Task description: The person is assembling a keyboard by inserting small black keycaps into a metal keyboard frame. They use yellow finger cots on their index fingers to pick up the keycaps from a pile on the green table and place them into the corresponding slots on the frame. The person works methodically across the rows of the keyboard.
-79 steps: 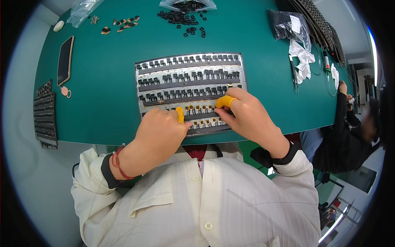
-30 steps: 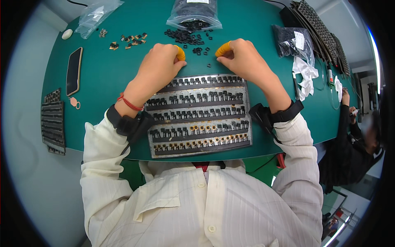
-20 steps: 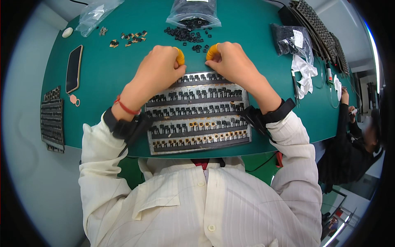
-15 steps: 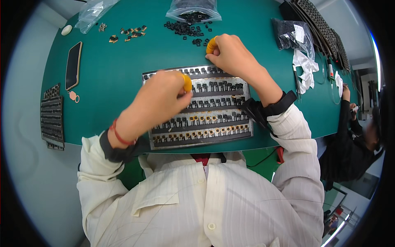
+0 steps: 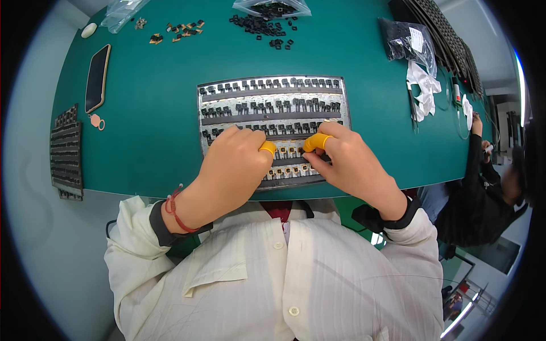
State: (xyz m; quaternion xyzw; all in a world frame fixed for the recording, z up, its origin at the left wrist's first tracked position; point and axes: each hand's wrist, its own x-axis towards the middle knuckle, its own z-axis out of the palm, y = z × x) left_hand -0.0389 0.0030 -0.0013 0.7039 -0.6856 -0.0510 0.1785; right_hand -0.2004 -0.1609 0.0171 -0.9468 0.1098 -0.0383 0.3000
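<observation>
In front of me lies a metal tray (image 5: 244, 119) with rows of small metal parts. Square black pieces (image 5: 284, 106) top the far rows, while gold-coloured squares (image 5: 293, 150) show in the two nearest rows. My left hand (image 5: 236, 162) is curled closed over the tray's near left part, its yellow finger cot beside the second row from the front. My right hand (image 5: 352, 156) pinches thumb and forefinger, also with a yellow cot, at that row, just right of the uncovered gold squares. What either hand's fingertips hold, if anything, is hidden.
Loose black pieces (image 5: 256, 25) lie beyond the tray beside a clear bag (image 5: 273, 7). Small gold-and-black parts (image 5: 185, 29), a phone (image 5: 98, 78) and another tray (image 5: 66, 153) are at left. At right are a bag of black pieces (image 5: 405, 42), crumpled white paper (image 5: 424, 88) and a person (image 5: 483, 199).
My right hand has come back from the loose black pieces to the tray's near rows. My left hand has moved lower and slightly right, and the far rows now show.
</observation>
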